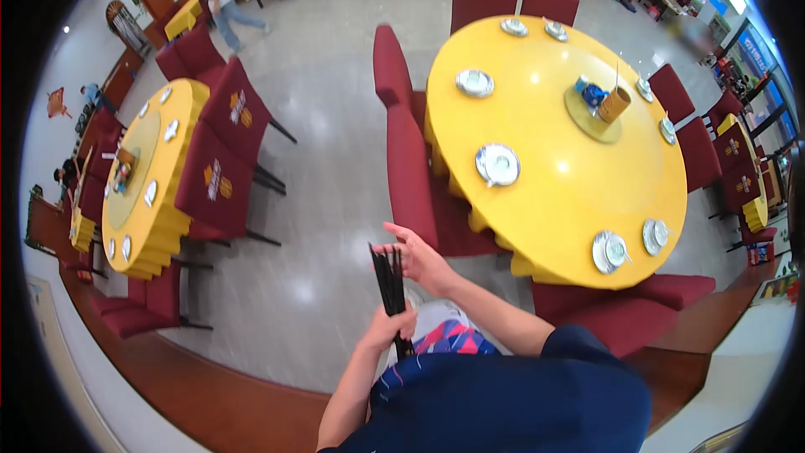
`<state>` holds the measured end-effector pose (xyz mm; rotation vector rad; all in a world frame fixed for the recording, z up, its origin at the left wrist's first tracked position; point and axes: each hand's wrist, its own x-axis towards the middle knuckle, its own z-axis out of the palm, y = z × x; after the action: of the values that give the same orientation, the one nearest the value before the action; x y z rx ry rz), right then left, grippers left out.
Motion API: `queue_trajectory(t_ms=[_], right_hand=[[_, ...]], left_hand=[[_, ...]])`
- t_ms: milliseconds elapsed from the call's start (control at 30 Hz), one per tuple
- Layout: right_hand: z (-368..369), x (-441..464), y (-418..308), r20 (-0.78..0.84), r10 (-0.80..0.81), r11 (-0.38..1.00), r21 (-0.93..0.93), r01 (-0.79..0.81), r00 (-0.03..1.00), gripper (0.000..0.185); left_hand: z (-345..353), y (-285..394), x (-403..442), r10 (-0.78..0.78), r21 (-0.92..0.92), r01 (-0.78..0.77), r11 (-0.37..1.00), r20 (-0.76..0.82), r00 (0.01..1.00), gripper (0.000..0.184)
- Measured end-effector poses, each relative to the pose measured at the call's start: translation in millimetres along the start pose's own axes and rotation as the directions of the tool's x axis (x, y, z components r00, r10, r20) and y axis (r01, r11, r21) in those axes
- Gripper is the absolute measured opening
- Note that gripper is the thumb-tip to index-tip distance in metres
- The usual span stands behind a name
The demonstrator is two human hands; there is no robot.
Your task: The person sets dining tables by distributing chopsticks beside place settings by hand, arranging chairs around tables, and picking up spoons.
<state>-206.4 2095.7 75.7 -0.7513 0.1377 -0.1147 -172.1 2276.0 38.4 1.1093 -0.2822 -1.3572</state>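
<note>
My left hand (389, 329) is closed around the lower part of a bundle of black chopsticks (390, 281), which points up and slightly left in front of my body. My right hand (419, 260) is at the upper end of the bundle. Its fingers are stretched out and apart, just behind or beside the tips; whether they touch the sticks I cannot tell. Beyond my hands, to the right, is a round table with a yellow cloth (478, 42), set with small plates and bowls (498, 165).
Red chairs (408, 176) surround the yellow table; one stands just beyond my right hand. A brown holder (615, 105) and a blue item (592, 94) are on its glass turntable (579, 117). Another set table (172, 155) stands left. A person (216, 0) walks at the upper left.
</note>
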Motion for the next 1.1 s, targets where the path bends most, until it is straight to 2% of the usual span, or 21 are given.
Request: queue_trajectory(t_ms=[67,100,133,167,200,267,333,400,467,500,533,600,667,700,767,800,867,933,1000,1100], right_hand=[[17,43,-26,0.05,-0.005,0.996,0.084,0.001,0.999,0.059],[28,61,-34,0.009,0.014,0.993,0.121,-0.015,1.0,0.047],[29,82,-34,0.019,0.007,0.993,0.12,-0.01,1.0,0.047],[32,98,-36,0.073,0.043,0.999,0.009,-0.044,0.996,0.043],[34,112,-38,0.118,0.087,0.991,-0.108,-0.074,0.989,0.046],[36,136,-36,0.05,0.125,0.986,-0.118,-0.119,0.991,0.045],[25,164,-29,-0.056,0.181,0.983,-0.029,-0.183,0.982,0.042],[15,190,-24,-0.13,0.169,0.985,-0.002,-0.171,0.977,0.041],[-8,220,-13,-0.271,0.25,0.962,0.182,-0.206,0.929,0.041],[-17,235,-9,-0.32,0.266,0.947,0.261,-0.186,0.909,0.043],[-27,249,-5,-0.327,0.256,0.95,0.261,-0.174,0.91,0.043],[-36,274,-5,-0.403,0.221,0.947,0.306,-0.097,0.888,0.045],[-35,301,-6,-0.484,0.156,0.954,0.299,-0.005,0.861,0.049],[-33,315,-7,-0.5,0.109,0.963,0.268,0.034,0.859,0.051],[-27,341,-11,-0.606,0.053,0.961,0.247,0.124,0.793,0.054],[-23,355,-16,-0.651,0.02,0.956,0.236,0.176,0.759,0.054],[-12,383,-23,-0.67,-0.06,0.974,0.124,0.192,0.74,0.056],[1,410,-25,-0.656,-0.064,0.968,0.144,0.208,0.752,0.056],[14,433,-34,-0.623,-0.118,0.963,0.117,0.242,0.773,0.053],[39,461,-56,-0.664,-0.165,0.971,0.018,0.237,0.729,0.049]], left_hand=[[-17,19,21,-0.075,-0.002,0.076,0.997,0.125,0.989,0.032],[-24,30,28,-0.156,-0.046,0.168,0.985,0.201,0.967,0.032],[-37,34,39,-0.142,-0.1,0.177,0.979,0.285,0.948,0.032],[-48,43,45,-0.121,-0.129,0.17,0.977,0.319,0.94,0.032],[-57,51,52,-0.097,-0.162,0.164,0.973,0.357,0.929,0.032],[-79,55,69,-0.05,-0.213,0.144,0.966,0.395,0.917,0.031],[-100,59,86,-0.01,-0.251,0.134,0.959,0.439,0.898,0.03],[-121,65,101,-0.068,-0.344,0.199,0.918,0.357,0.932,0.027],[-146,74,120,-0.088,-0.329,0.229,0.916,0.392,0.916,0.021],[-155,82,129,-0.157,-0.306,0.276,0.911,0.36,0.919,0.019],[-165,92,137,-0.229,-0.282,0.324,0.903,0.323,0.918,0.018],[-192,118,158,-0.33,-0.189,0.415,0.89,0.363,0.872,0.018],[-217,151,171,-0.4,-0.041,0.44,0.897,0.346,0.849,0.019],[-232,168,175,-0.403,-0.028,0.44,0.897,0.356,0.843,0.019],[-260,198,179,-0.445,0.122,0.436,0.892,0.416,0.793,0.019],[-277,210,179,-0.451,0.133,0.439,0.889,0.424,0.785,0.019],[-312,226,182,-0.348,0.344,0.201,0.917,0.441,0.827,0.022],[-342,241,194,-0.364,0.355,0.213,0.91,0.442,0.82,0.027],[-350,272,206,-0.331,0.414,0.139,0.9,0.44,0.835,0.027],[-371,286,239,-0.309,0.358,0.128,0.925,0.513,0.801,0.026]])
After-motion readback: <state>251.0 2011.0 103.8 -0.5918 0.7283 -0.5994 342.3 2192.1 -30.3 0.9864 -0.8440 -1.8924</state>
